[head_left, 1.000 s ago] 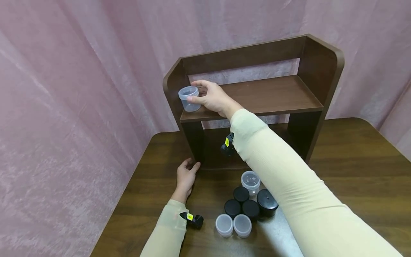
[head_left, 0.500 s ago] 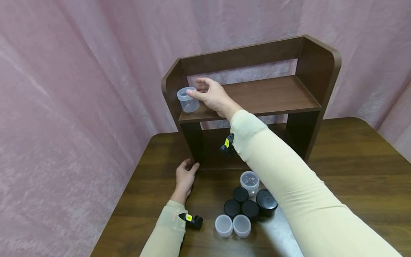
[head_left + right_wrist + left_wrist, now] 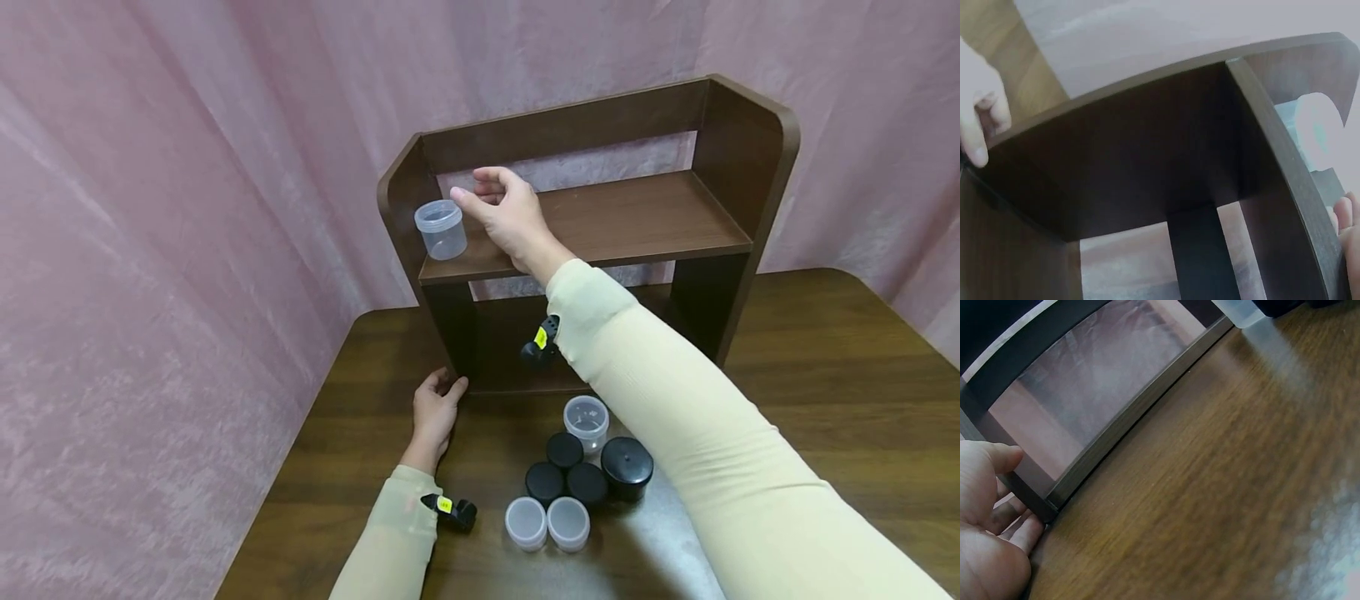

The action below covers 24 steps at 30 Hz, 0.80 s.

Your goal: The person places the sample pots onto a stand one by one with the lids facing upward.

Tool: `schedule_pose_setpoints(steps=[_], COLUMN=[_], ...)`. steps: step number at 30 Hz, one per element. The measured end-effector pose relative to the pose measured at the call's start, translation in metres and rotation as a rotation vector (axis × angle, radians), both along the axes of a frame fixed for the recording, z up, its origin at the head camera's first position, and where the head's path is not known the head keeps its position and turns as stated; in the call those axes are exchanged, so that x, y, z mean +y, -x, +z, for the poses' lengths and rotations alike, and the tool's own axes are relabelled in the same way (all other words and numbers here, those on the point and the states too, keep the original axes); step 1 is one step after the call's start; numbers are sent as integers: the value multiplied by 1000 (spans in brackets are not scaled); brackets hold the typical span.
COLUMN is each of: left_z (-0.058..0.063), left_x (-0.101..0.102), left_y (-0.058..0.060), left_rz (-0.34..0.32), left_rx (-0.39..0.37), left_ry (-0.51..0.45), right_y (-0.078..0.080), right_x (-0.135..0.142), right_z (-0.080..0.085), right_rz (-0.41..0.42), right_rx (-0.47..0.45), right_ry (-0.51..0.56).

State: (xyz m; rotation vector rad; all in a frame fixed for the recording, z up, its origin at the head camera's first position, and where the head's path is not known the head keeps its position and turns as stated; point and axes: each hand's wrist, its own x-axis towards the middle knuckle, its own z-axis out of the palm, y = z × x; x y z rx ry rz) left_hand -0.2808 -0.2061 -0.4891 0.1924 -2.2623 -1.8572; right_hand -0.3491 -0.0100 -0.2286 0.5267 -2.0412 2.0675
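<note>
Setting the cup [image 3: 444,240] down seems all but done: it stands upright at the left end of the shelf's [image 3: 622,225] upper board. The right hand's [image 3: 513,218] fingers are loosely parted, holding nothing; the left hand [image 3: 435,414] grips the shelf's lower left corner. The next move calls for withdrawing the right hand without nudging the cup

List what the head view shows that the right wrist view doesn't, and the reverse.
Only the head view: the grouped containers in front of the shelf unit, the pale sleeves and the black wrist devices.

Only the right wrist view: the underside of the upper board.

Both: the shelf unit, the clear cup standing on its upper board, the left hand at its lower corner, the right hand near the cup, tabletop and curtain.
</note>
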Motion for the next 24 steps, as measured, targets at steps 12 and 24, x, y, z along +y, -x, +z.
schedule_pose_setpoints(steps=[12, 24], left_z=[-4, -4], left_x=[2, 6], left_y=[-1, -1], left_rz=[-4, -21], left_rx=[-2, -3], left_ry=[-1, -18], right_y=[-26, -92], right_x=[15, 84], right_z=[-10, -63], right_rz=[106, 333], right_rx=[66, 41], right_ry=[275, 30])
